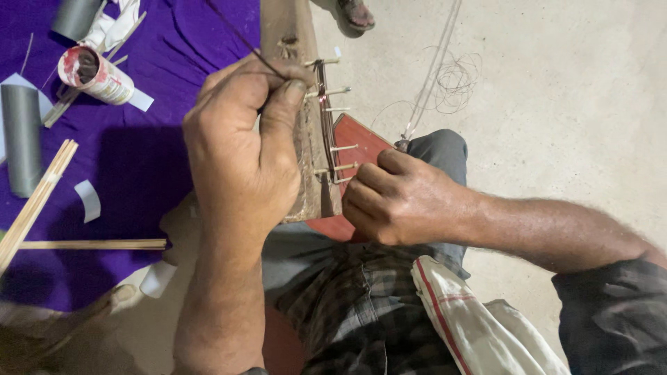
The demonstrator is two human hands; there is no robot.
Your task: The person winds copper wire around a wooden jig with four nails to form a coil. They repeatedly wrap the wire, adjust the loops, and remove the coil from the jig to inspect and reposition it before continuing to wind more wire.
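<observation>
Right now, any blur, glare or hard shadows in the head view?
Head view: left hand and right hand sharp at the nailed wooden board; purple cloth shadowed under the left hand; bottom-left corner soft and dim; no glare on the concrete floor.

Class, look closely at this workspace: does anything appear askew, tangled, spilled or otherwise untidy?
Yes. A loose tangle of thin wire sprawls on the concrete floor beyond the right hand, and paper scraps lie scattered across the purple cloth.
</observation>
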